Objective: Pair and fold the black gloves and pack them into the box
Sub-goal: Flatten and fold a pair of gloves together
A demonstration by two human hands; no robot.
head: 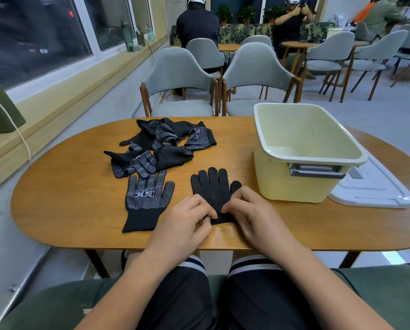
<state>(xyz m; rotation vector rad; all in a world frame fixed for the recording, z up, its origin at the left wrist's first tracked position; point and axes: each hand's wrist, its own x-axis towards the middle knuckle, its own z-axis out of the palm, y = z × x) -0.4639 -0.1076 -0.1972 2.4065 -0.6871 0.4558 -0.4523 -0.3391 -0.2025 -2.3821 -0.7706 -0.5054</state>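
A plain black glove (pixel 212 186) lies flat on the wooden table (pixel 75 210), fingers pointing away from me. My left hand (pixel 187 220) and my right hand (pixel 249 210) both pinch its cuff end with curled fingers. To its left a second black glove (pixel 146 198) lies flat, dotted palm and white logo up. Behind them sits a tangled pile of several black dotted gloves (pixel 161 144). The pale yellow box (pixel 301 151) stands open at the right, nothing visible inside.
The box's white lid (pixel 375 186) lies flat to the right of the box. Two grey chairs (pixel 180 84) stand behind the table. Other people sit at tables in the background. A window ledge runs along the left.
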